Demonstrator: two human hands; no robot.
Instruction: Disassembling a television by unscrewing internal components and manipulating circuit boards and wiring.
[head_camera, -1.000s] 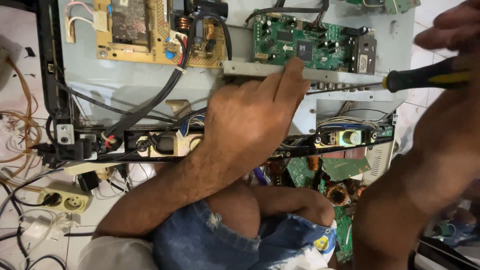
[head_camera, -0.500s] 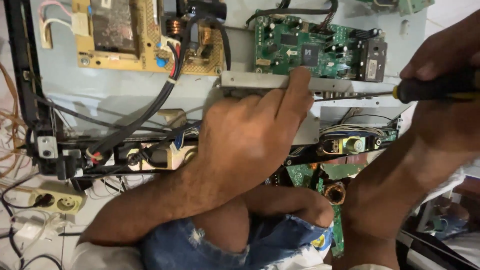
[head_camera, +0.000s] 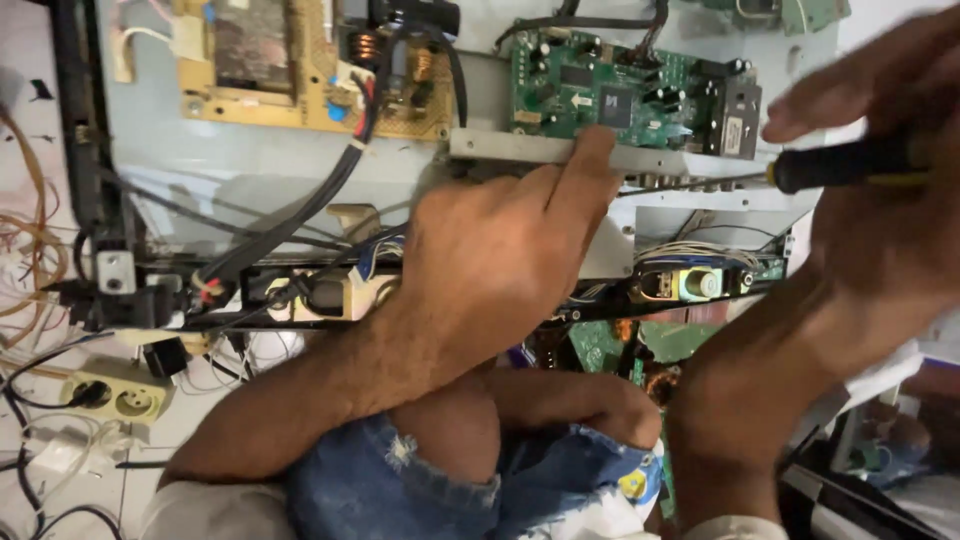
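Note:
My left hand (head_camera: 500, 250) rests on the open back of a television, its index finger pressed against a grey metal bracket (head_camera: 520, 148) under a green circuit board (head_camera: 625, 90). My right hand (head_camera: 880, 180) grips the black and yellow handle of a screwdriver (head_camera: 850, 165). The thin shaft runs left along the bracket toward my left fingertip. A tan power board (head_camera: 290, 70) with black cables sits to the left on the grey metal chassis (head_camera: 250, 165).
A black frame edge (head_camera: 85, 150) with wire bundles runs down the left. A pale power strip (head_camera: 120, 390) and loose cables lie on the floor at lower left. More green boards (head_camera: 650, 345) lie below the chassis. My knee in torn jeans (head_camera: 450, 470) is at the bottom.
The view shifted left a little. My right hand with the screwdriver moved down and its tip came closer to the bracket beside my left index finger.

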